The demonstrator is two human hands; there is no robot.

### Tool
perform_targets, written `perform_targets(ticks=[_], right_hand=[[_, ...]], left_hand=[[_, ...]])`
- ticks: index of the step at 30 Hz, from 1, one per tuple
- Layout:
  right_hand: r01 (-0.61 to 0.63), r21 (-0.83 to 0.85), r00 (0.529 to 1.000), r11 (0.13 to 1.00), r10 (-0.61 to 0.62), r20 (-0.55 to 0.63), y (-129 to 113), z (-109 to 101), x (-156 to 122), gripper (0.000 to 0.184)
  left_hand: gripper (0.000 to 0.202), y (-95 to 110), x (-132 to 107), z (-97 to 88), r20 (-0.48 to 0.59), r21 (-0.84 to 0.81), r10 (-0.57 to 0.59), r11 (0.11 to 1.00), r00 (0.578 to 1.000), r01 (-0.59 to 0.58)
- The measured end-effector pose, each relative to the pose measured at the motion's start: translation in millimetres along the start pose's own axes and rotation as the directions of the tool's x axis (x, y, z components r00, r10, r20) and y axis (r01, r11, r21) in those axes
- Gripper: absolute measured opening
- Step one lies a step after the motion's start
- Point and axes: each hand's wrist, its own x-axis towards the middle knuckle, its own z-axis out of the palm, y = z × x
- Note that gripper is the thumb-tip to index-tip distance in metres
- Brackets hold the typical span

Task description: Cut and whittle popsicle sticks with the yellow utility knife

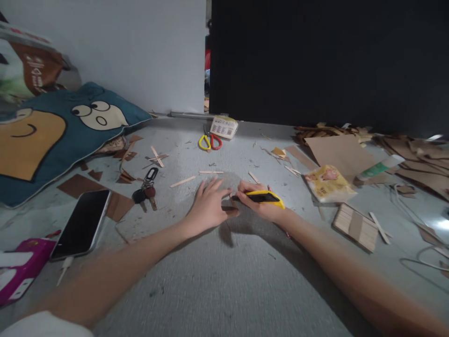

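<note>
My right hand (261, 203) grips a yellow and black utility knife (264, 197), its front end pointing left. My left hand (210, 208) is just left of the knife, thumb and index finger pinched on a thin brown strip (232, 201), seen nearly edge-on. The knife's tip is close to the strip; whether it touches cannot be made out. Both hands are over the middle of the grey table (210, 290). Wooden craft sticks lie just beyond them: one stick (183, 181) to the left, another stick (211, 172) straight ahead, a third stick (253, 177) to the right.
On the left are keys (150, 192), a phone (82, 224), brown cardboard scraps (121, 206) and a blue cushion (101, 140). Scissors (210, 142) lie ahead. To the right are a yellow packet (329, 183), a bundle of craft sticks (356, 228), a glue stick (380, 167) and cardboard (336, 152).
</note>
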Motion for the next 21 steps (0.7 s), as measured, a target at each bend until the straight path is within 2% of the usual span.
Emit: perform_targets(ticks=[3,5,7,9,12,16,19,21], right_hand=[[0.002,0.031,0.999,1.000,-0.003,0.037,-1.8,-0.9,0.6,0.045],[-0.007,0.024,0.999,1.000,0.006,0.034,-2.2,-1.7,0.8,0.043],[-0.012,0.018,0.999,1.000,0.012,0.032,-2.0,-2.3,0.7,0.042],[-0.013,0.015,0.999,1.000,0.013,0.033,-1.2,-2.6,0.2,0.039],[-0.008,-0.002,0.999,1.000,0.008,0.033,0.8,-2.0,-1.0,0.036],[0.030,-0.021,0.999,0.999,-0.029,0.019,4.2,1.2,-2.3,0.038],[0.061,0.000,0.998,0.998,-0.061,0.006,5.1,3.2,-3.1,0.040],[0.074,0.006,0.997,0.997,-0.074,0.002,4.8,3.1,-3.4,0.040]], left_hand=[[0.068,1.3,1.0,-3.6,0.045,-0.001,-0.009,1.000,0.999,0.009],[0.072,-0.4,6.7,-12.2,0.169,-0.003,-0.007,1.000,0.986,0.008],[0.072,-3.4,12.9,-21.5,0.299,-0.005,0.012,1.000,0.954,-0.011],[0.072,-6.2,16.9,-27.0,0.344,-0.019,0.037,0.999,0.938,-0.033],[0.073,-7.9,17.0,-23.6,0.289,-0.014,0.039,0.999,0.957,-0.037],[0.073,-4.7,10.7,-8.0,0.109,-0.047,0.001,0.999,0.994,0.004],[0.069,0.8,4.3,-0.5,-0.045,-0.079,-0.010,0.997,0.999,0.007],[0.068,4.9,0.6,1.1,-0.081,-0.091,-0.026,0.996,0.996,0.019]])
